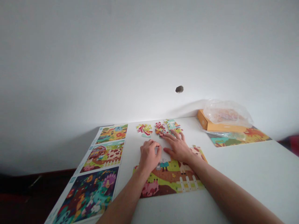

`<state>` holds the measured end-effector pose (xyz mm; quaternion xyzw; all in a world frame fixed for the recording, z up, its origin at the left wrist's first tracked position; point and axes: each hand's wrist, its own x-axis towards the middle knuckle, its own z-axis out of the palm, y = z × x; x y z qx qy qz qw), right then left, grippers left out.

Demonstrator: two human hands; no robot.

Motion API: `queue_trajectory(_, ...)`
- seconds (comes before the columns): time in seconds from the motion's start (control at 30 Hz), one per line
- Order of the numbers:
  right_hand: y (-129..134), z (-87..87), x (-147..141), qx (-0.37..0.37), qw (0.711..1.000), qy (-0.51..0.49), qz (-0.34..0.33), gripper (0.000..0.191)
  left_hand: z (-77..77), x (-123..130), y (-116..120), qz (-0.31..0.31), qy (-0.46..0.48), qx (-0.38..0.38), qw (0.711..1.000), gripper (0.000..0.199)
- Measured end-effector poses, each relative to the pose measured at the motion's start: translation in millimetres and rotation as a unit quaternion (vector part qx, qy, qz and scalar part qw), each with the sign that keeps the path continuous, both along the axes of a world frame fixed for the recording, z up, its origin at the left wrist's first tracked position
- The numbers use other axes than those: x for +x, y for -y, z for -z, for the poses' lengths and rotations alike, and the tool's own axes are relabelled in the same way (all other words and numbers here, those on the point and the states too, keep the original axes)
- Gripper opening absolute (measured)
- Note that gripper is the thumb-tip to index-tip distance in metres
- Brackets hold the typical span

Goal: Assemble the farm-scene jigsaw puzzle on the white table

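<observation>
My left hand (149, 155) rests with curled fingers just above the top edge of a partly assembled farm jigsaw puzzle (170, 182), and I cannot tell whether it holds a piece. My right hand (177, 147) lies flat with its fingers spread, its heel over the puzzle's upper right part. Its fingertips reach a heap of loose puzzle pieces (173, 126). Two more heaps of loose pieces (160, 128) (144, 129) lie to the left of that one. The puzzle shows a pink pig, a white fence and a brown path.
A printed sheet of farm pictures (102, 155) lies along the white table's left side. At the back right are an orange box (217, 123), a clear plastic bag (226, 112) and another colourful picture (240, 138). The table's edge (277, 141) runs at right, below a white wall (149, 56).
</observation>
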<state>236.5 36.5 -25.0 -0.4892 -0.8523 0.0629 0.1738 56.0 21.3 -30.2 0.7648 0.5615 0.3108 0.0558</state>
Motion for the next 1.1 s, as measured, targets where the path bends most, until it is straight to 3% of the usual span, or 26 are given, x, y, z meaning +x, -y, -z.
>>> queue_trajectory(0.13,2,-4.8,1,-0.003,0.998,-0.051,-0.048,0.042,5.8,-3,-2,-0.036,-0.009,0.015,0.999,0.031)
queue_trajectory(0.23,2,-2.6,0,0.000,0.997,-0.068,-0.035,0.048,7.4,-2,-2,-0.023,-0.036,0.001,0.999,0.041)
queue_trajectory(0.37,0,3.0,0,-0.021,0.999,-0.046,0.000,0.060,6.3,0,0,-0.016,-0.045,-0.019,0.999,0.038)
queue_trajectory(0.57,0,3.8,3,-0.006,0.998,-0.053,0.039,0.056,5.4,-2,0,-0.045,-0.041,0.000,0.998,0.024)
queue_trajectory(0.83,6,-6.4,0,-0.021,0.991,-0.063,-0.115,0.060,2.5,-1,-2,-0.072,-0.026,-0.008,0.997,0.031)
queue_trajectory(1.1,5,-0.3,-1,-0.031,0.999,-0.026,-0.032,0.053,5.0,-4,-4,-0.080,0.002,0.019,0.997,0.022)
